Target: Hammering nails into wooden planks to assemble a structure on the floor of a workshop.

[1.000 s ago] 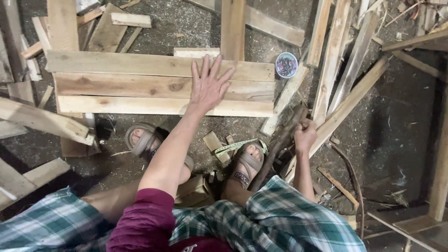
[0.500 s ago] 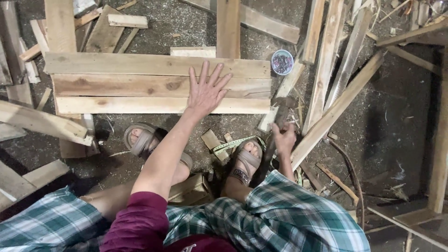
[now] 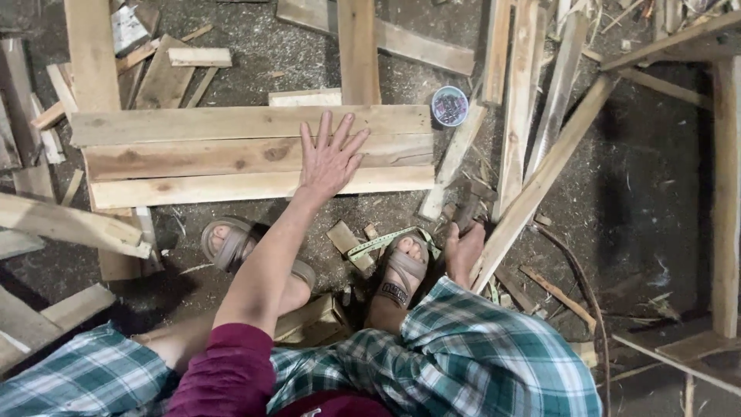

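My left hand [image 3: 330, 158] lies flat, fingers spread, on three pale wooden planks [image 3: 193, 158] set side by side on the ground, pressing near their right end. My right hand [image 3: 463, 249] is low beside my right foot, closed around the dark handle of a hammer [image 3: 468, 210] whose head points up toward a slanted batten. A small round tin [image 3: 450, 106] holding small dark bits stands just beyond the right end of the planks. I am squatting, in checked cloth and grey sandals.
A yellow-green measuring tape [image 3: 386, 241] lies by my right sandal [image 3: 401, 272]. Long battens [image 3: 540, 174] lean and lie at the right, offcuts [image 3: 158, 73] and boards at the back left, a thick beam [image 3: 69, 224] at the left. Sawdust and small blocks [image 3: 343, 235] cover the ground.
My right hand has drawn the hammer down and left, closer to my right foot. My left hand has stayed pressed on the planks. The view has shifted slightly.
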